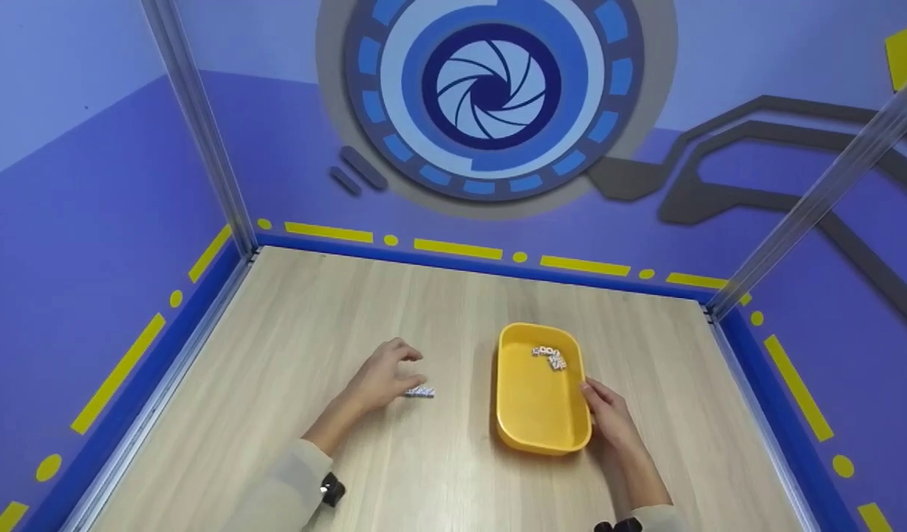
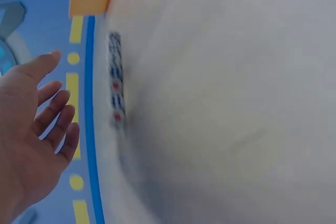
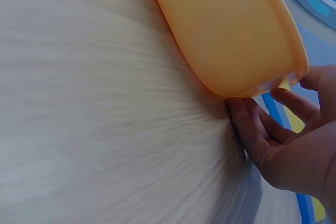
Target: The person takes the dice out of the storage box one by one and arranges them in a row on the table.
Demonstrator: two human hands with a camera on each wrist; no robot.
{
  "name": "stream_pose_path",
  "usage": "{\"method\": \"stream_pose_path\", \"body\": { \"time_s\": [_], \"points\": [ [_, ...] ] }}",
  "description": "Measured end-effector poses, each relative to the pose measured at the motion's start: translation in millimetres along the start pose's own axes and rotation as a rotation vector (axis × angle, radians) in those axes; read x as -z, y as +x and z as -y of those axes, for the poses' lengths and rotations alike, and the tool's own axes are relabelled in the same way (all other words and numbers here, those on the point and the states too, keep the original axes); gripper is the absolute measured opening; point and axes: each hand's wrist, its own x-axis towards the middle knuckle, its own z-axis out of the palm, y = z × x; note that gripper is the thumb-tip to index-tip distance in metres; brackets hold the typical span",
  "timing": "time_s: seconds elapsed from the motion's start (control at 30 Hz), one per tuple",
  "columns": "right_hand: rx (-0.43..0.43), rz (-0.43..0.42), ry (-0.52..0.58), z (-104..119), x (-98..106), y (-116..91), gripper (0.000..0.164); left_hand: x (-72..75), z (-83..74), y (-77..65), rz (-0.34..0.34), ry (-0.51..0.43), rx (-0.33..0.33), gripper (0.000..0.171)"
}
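In the head view, a yellow plastic bin (image 1: 538,410) stands on the table right of centre, several small white dice (image 1: 557,362) lying at its far end. My right hand (image 1: 612,417) holds the bin's right side, thumb at the rim and fingers against the outer wall; the right wrist view shows those fingers low along the wall (image 3: 231,40). Left of the bin, a straight row of dice (image 1: 422,391) with red and dark pips lies on the wood. Over that row is my left hand (image 1: 383,375), its fingers loosely bent and nothing between them. The row (image 2: 116,80) shows whole in the left wrist view.
Light wood table (image 1: 335,310) is bounded by blue and purple panels (image 1: 276,162) at the back and both sides. Metal posts (image 1: 202,125) stand at the rear corners. Each wrist carries a dark strapped device (image 1: 332,489).
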Motion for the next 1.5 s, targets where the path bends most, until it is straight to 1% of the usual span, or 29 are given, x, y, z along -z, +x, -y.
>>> {"method": "stream_pose_path", "body": {
  "time_s": [0.03, 0.2, 0.27, 0.37, 0.5, 0.67, 0.87, 1.0, 1.13, 1.3, 1.43, 1.5],
  "points": [
    [0.0, 0.004, 0.002, 0.1, 0.1, 0.4, 0.062, -5.2, -7.6, 5.0, -0.004, -0.007, -0.017, 0.041],
    [0.0, 0.007, 0.0, 0.2, 0.5, 1.9, 0.06, -36.1, -42.3, 30.7, -0.025, -0.005, -0.058, 0.046],
    [0.001, 0.008, -0.012, 0.2, 0.3, 1.7, 0.062, -48.0, -52.4, 40.0, -0.036, -0.01, -0.066, 0.047],
    [0.004, -0.005, -0.037, -0.3, 0.3, 1.1, 0.063, -62.7, -63.9, 53.8, -0.053, -0.045, -0.085, 0.046],
    [0.006, -0.016, -0.069, -0.6, 0.6, 0.0, 0.064, -75.3, -76.7, 71.9, -0.051, -0.079, -0.102, 0.043],
    [-0.014, -0.021, -0.071, -0.4, 0.7, 0.0, 0.065, -88.4, -93.6, 92.3, -0.008, -0.09, -0.107, 0.042],
    [-0.024, -0.025, -0.088, 0.1, 0.7, 0.5, 0.066, -107.8, -114.6, 113.9, 0.03, -0.095, -0.1, 0.038],
    [-0.027, -0.021, -0.082, 1.4, -0.5, 0.9, 0.066, -120.1, -122.3, 129.3, 0.058, -0.054, -0.087, 0.042],
    [-0.023, -0.02, -0.084, 1.1, -1.2, 1.1, 0.065, -131.0, -120.8, 142.3, 0.071, -0.009, -0.066, 0.046],
    [-0.008, -0.034, -0.119, -0.8, 0.0, 1.0, 0.063, -136.7, -122.3, 149.9, 0.098, 0.002, -0.021, 0.047],
    [0.01, -0.03, -0.096, -1.2, 0.7, 0.7, 0.062, -138.4, -128.0, 155.8, 0.113, 0.022, -0.009, 0.045],
    [0.011, -0.022, -0.087, -1.5, 0.0, 0.7, 0.061, -140.5, -128.8, 157.9, 0.118, 0.043, 0.012, 0.045]
  ]
}}
